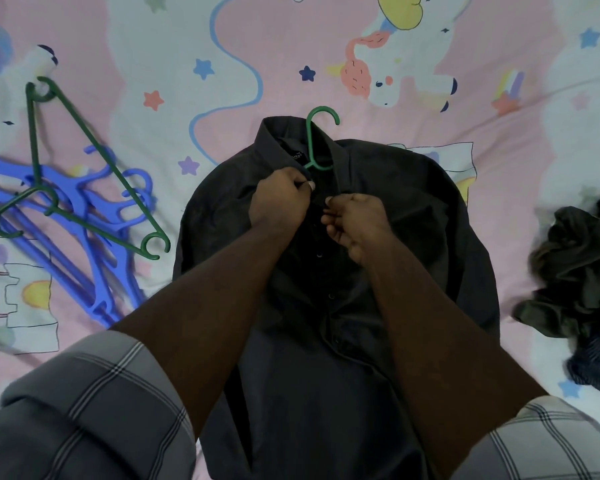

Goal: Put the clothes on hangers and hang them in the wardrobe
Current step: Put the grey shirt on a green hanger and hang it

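**Dark shirt on green hanger, top button being done up**

A dark shirt (343, 271) is laid front-up at frame centre on the bed (153, 46), collar toward 12 o'clock. A green hanger (314, 140) is already inside it; only the hook and neck are seen, sticking out of the collar at 12 o'clock. The placket just below the collar is pinched by both hands: left hand (279, 199) with fingers curled on the left edge of the fabric, right hand (355, 220) with fingers (329, 202) curled on the right edge. The hands are nearly touching, directly over the placket. What exactly is held between the fingertips (button or hole) cannot be told, too dark.

Risks, judged: the button may be missed or slipped because dark fabric hides the hole; the hanger may be shifted off one shoulder if the placket is tugged sideways; the shirt may slide off when lifted if it is left unbuttoned.

Further out: a spare green hanger (84, 168) is laid across a pile of blue hangers (66, 220) at 9 o'clock. A heap of crumpled clothes (575, 271) is seen at 3 o'clock, still not hung. Checked sleeves (101, 410) are seen at 6–7 o'clock. The wardrobe is not in view.
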Available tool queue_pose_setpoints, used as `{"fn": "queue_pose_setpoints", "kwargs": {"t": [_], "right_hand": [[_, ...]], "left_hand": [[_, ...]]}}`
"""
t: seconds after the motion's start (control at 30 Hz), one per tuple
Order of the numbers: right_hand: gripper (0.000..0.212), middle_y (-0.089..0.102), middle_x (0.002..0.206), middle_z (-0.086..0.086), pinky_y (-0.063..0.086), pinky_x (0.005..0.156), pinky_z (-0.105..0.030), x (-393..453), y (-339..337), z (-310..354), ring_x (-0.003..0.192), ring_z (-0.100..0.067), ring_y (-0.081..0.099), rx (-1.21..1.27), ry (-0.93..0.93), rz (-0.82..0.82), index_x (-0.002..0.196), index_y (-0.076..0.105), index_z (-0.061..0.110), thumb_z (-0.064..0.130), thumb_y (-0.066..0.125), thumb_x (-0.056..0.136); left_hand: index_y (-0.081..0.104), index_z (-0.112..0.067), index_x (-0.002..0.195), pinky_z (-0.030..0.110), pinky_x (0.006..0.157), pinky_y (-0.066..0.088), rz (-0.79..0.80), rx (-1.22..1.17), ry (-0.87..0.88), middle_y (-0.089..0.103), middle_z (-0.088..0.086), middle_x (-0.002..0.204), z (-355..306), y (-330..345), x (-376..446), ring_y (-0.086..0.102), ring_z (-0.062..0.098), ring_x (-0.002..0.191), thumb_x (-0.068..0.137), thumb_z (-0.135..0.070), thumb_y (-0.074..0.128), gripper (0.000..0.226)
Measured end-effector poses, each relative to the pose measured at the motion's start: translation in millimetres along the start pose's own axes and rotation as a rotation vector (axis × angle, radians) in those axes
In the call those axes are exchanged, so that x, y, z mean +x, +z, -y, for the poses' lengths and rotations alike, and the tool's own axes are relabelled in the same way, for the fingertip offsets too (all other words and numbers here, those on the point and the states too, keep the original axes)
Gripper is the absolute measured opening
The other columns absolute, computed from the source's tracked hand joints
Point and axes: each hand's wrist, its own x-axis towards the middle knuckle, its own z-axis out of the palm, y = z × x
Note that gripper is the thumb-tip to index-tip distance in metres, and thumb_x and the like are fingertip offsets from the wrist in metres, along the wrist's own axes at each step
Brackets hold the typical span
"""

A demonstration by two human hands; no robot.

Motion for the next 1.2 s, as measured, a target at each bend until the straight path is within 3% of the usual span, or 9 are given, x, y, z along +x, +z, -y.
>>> {"fn": "queue_pose_setpoints", "kwargs": {"t": [0.17, 0.37, 0.53, 0.63, 0.73, 0.8, 0.87, 1.0, 1.2], "right_hand": [[0.014, 0.062, 0.067, -0.005, 0.050, 0.047, -0.027, 3.0, -2.7, -4.1, 0.050, -0.010, 0.059, -0.229, -0.250, -0.115, 0.084, 0.062, 0.007, 0.014, 0.059, 0.096], [0.024, 0.063, 0.061, -0.001, 0.058, 0.074, -0.054, 7.3, -4.9, -5.1, 0.068, -0.028, 0.070, -0.390, -0.391, -0.216, 0.070, 0.052, 0.023, 0.022, 0.062, 0.092], [0.029, 0.062, 0.060, 0.000, 0.058, 0.073, -0.054, 5.9, -3.0, -5.0, 0.068, -0.029, 0.070, -0.400, -0.403, -0.231, 0.066, 0.052, 0.023, 0.023, 0.064, 0.091], [0.024, 0.068, 0.073, -0.008, 0.058, 0.077, -0.052, 1.8, -2.2, -3.8, 0.077, -0.031, 0.070, -0.419, -0.422, -0.234, 0.070, 0.054, 0.022, 0.023, 0.065, 0.092], [0.014, 0.071, 0.081, -0.008, 0.058, 0.079, -0.048, -7.0, 3.3, -5.7, 0.080, -0.027, 0.070, -0.409, -0.452, -0.257, 0.080, 0.059, 0.020, 0.023, 0.065, 0.092], [0.012, 0.072, 0.080, -0.007, 0.058, 0.078, -0.046, -16.5, 8.7, -7.2, 0.078, -0.025, 0.071, -0.383, -0.470, -0.256, 0.081, 0.060, 0.019, 0.022, 0.065, 0.092], [0.012, 0.072, 0.078, -0.008, 0.060, 0.077, -0.046, -26.1, 12.3, -9.2, 0.075, -0.026, 0.072, -0.289, -0.458, -0.214, 0.081, 0.062, 0.014, 0.016, 0.065, 0.093], [0.011, 0.073, 0.089, -0.019, 0.062, 0.078, -0.044, -41.3, 15.7, -12.7, 0.082, -0.029, 0.074, -0.107, -0.397, -0.094, 0.095, 0.066, -0.005, 0.006, 0.062, 0.095], [0.009, 0.072, 0.092, -0.023, 0.062, 0.080, -0.043, -55.8, 15.1, -18.7, 0.088, -0.035, 0.073, -0.042, -0.422, -0.104, 0.095, 0.069, -0.005, 0.003, 0.065, 0.093]], "left_hand": [[0.063, -0.020, 0.100, 0.036, 0.072, 0.050, -0.027, 0.242, 0.057, 0.069, 0.007, 0.099, -14.8, 4.5, 7.8, 0.065, 0.033, 0.091, 0.093, -0.035, 0.054, 0.019], [0.058, -0.019, 0.109, 0.037, 0.067, 0.042, -0.043, 0.363, 0.201, 0.069, 0.009, 0.102, -9.3, 9.2, 8.2, 0.065, 0.035, 0.090, 0.099, -0.030, 0.046, 0.019], [0.065, -0.021, 0.099, 0.038, 0.082, 0.053, 0.033, 0.087, 0.057, 0.070, 0.003, 0.104, -10.2, 8.5, 2.6, 0.065, 0.028, 0.097, 0.092, -0.024, 0.054, 0.014], [0.071, -0.016, 0.087, 0.037, 0.084, 0.056, 0.048, -0.209, -0.042, 0.073, 0.001, 0.092, -13.1, 1.3, -2.4, 0.069, 0.023, 0.088, 0.087, -0.019, 0.067, 0.005], [0.074, -0.014, 0.079, 0.033, 0.070, 0.057, 0.099, -0.448, -0.128, 0.073, -0.002, 0.077, -15.4, -10.1, -17.1, 0.068, 0.014, 0.072, 0.084, -0.015, 0.074, 0.005], [0.073, -0.016, 0.076, 0.020, 0.052, 0.048, 0.149, -0.560, -0.160, 0.069, -0.009, 0.063, -16.2, -18.2, -28.5, 0.061, 0.001, 0.056, 0.085, -0.014, 0.075, 0.009], [0.074, -0.014, 0.079, 0.016, 0.042, 0.041, 0.186, -0.649, -0.224, 0.068, -0.008, 0.058, -15.6, -25.3, -36.2, 0.059, -0.001, 0.050, 0.088, -0.013, 0.073, 0.009], [0.075, -0.016, 0.082, 0.019, 0.044, 0.041, 0.229, -0.732, -0.338, 0.072, 0.000, 0.069, -15.5, -35.7, -42.5, 0.062, 0.006, 0.057, 0.088, -0.013, 0.071, 0.008], [0.075, -0.019, 0.080, 0.018, 0.043, 0.043, 0.227, -0.728, -0.318, 0.073, -0.001, 0.069, -15.0, -40.3, -48.7, 0.062, 0.002, 0.054, 0.089, -0.013, 0.071, 0.012]]}}
